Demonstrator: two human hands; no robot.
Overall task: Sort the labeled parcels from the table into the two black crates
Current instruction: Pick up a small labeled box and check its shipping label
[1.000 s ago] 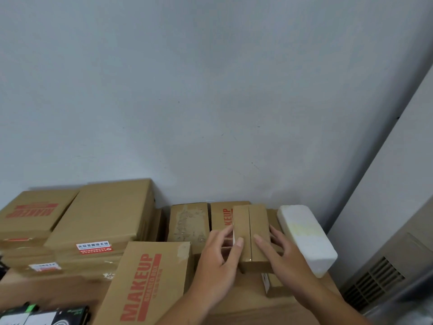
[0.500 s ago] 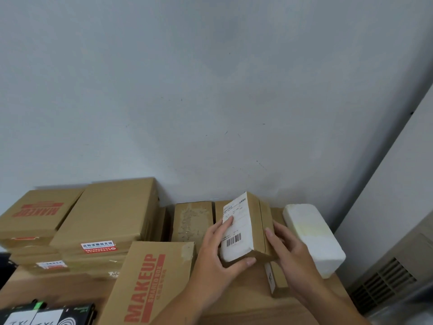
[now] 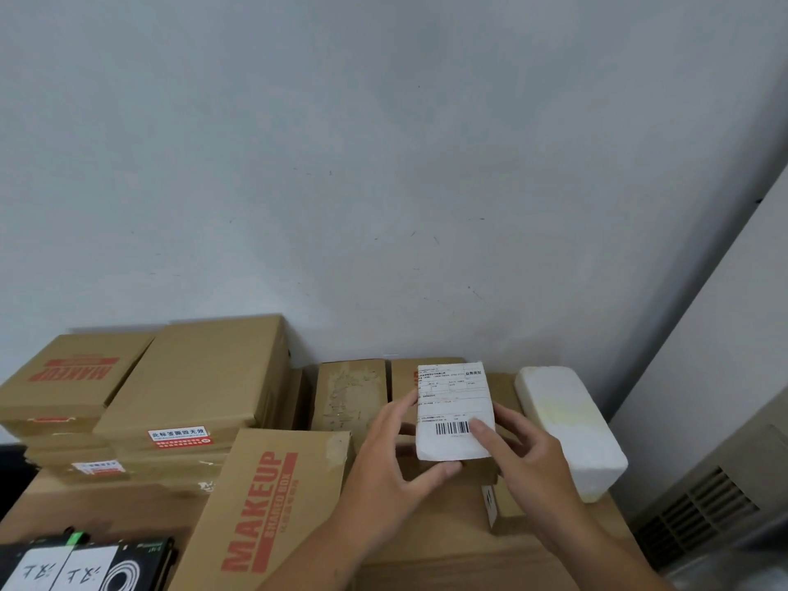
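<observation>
A small cardboard parcel [image 3: 454,409] is lifted off the wooden table [image 3: 447,543], its white shipping label with a barcode turned up toward me. My left hand [image 3: 390,467] grips its left and lower edge. My right hand [image 3: 522,456] holds the right side, thumb resting on the label by the barcode. More brown parcels lie behind it, among them a scuffed parcel [image 3: 349,394]. A small parcel [image 3: 501,503] lies under my right hand. No black crate is visible.
A long "MAKEUP" box [image 3: 273,501] lies left of my hands. Stacked flat boxes [image 3: 140,394] fill the left side. A white foam block [image 3: 567,428] sits at the right table edge. A black labeled item [image 3: 81,565] is at bottom left, a vent [image 3: 703,509] at right.
The parcel stood among the others a second ago. Both hands picked it up and turned it, so the label now faces me; my right thumb has come onto the label.
</observation>
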